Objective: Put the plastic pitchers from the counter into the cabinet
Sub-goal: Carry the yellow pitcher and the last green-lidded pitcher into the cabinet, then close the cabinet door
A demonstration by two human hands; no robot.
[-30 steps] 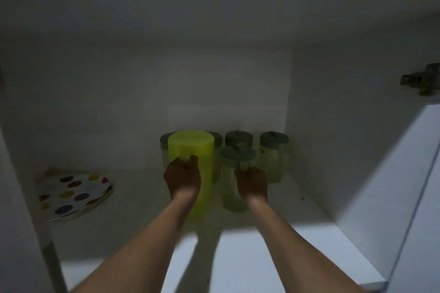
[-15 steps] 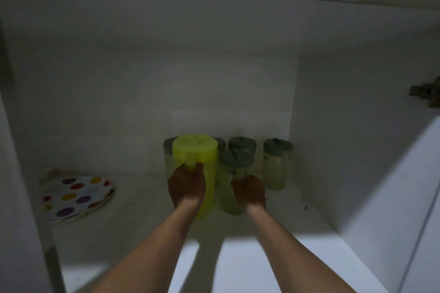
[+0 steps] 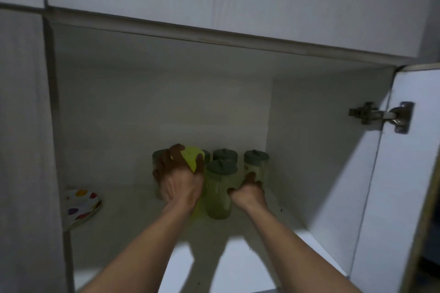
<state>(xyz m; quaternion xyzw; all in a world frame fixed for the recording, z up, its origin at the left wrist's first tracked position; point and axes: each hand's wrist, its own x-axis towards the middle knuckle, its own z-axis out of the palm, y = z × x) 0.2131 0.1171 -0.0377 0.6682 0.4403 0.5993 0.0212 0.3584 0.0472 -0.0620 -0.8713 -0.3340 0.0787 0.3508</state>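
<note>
Left hand [image 3: 177, 181] now spread over top of yellow pitcher [image 3: 193, 159], fingers draped across lid; half second ago it gripped side wall lower down. Right hand [image 3: 248, 189] curled loosely at right side of clear pitcher with grey lid [image 3: 217, 191], touching it; firm hold or not, cannot tell. Both pitchers stand upright on cabinet shelf [image 3: 238, 257], just before three or four grey-lidded ones at back. Dotted plate [image 3: 81, 207] well apart, left. Judgement: placing almost done, hands only settle pitchers, release comes next.
</note>
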